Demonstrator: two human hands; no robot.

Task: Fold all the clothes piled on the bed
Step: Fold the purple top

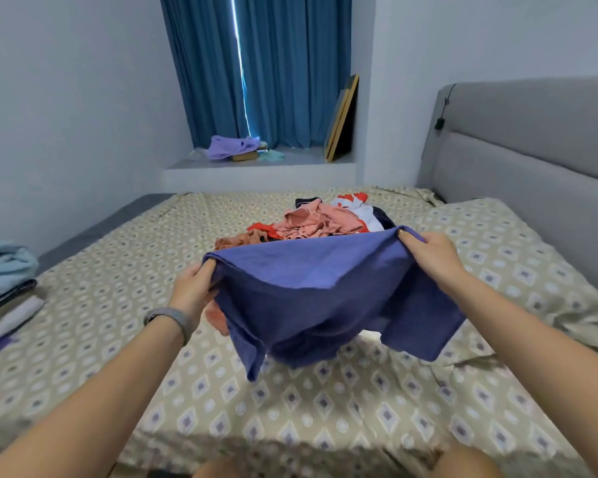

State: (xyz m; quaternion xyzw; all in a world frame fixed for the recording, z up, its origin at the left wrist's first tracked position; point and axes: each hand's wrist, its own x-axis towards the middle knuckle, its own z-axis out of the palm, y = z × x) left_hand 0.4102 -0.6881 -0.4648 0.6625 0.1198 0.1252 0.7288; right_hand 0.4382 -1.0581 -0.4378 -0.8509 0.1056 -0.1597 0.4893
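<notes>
A blue-purple garment (311, 298) hangs in the air above the bed (118, 270), stretched between both hands. My left hand (194, 288) grips its left top corner, and my right hand (428, 253) grips its right top corner. The cloth's lower part sags down and almost reaches the patterned sheet. Behind it lies a pile of unfolded clothes (321, 219), pink, red, white and dark. At the bed's left edge lie folded clothes (4, 281), light blue and pale.
A grey padded headboard (532, 160) rises on the right, with a pillow (518, 263) below it. A window ledge (290, 160) behind the bed holds a purple cloth (228, 146) and leaning frames (342, 119). Blue curtains hang above.
</notes>
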